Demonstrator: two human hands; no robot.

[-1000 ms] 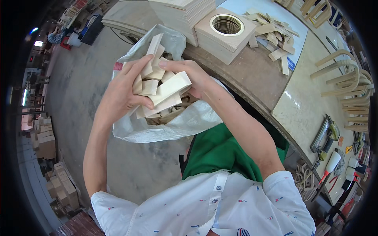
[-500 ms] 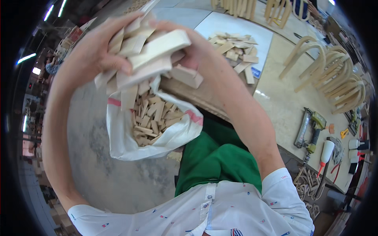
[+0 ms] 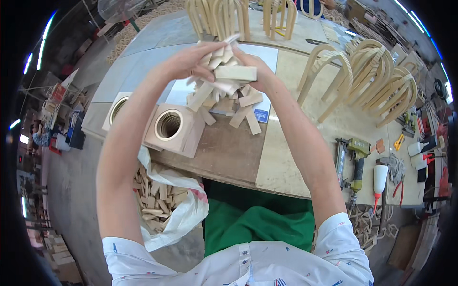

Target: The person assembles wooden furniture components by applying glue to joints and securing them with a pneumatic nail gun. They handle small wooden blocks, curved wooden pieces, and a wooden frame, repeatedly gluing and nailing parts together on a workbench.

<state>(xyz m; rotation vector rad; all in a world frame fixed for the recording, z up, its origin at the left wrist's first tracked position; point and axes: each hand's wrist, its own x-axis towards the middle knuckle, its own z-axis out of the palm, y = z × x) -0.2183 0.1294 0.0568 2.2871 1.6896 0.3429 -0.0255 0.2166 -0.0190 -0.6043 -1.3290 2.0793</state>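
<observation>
Between my two hands is a loose bunch of small pale wood pieces [image 3: 234, 73], held above the far part of the table. My left hand [image 3: 192, 62] is closed against the bunch's left side, thumb at the front. From the right, my right hand [image 3: 256, 70] presses on it with curled fingers, partly hidden by the wood. Just below, more wood pieces [image 3: 247, 118] lie heaped on a white board [image 3: 270, 62], some reaching onto the brown tabletop. Whether the held pieces touch the heap I cannot tell. A white sack [image 3: 188, 213] of similar pieces stands below the table's near edge.
Stacked square wooden frames with round holes [image 3: 186, 131] stand left of the heap. Bent wooden arches [image 3: 355, 71] fill the right side, with others [image 3: 219, 19] behind. A nail gun [image 3: 355, 150], a white glue bottle [image 3: 379, 178] and a yellow cutter [image 3: 399, 142] lie at the right.
Both hands have carried the bunch of wood pieces from above the sack to the right, over the heap on the table. The view has shifted, bringing the round-holed frames into sight.
</observation>
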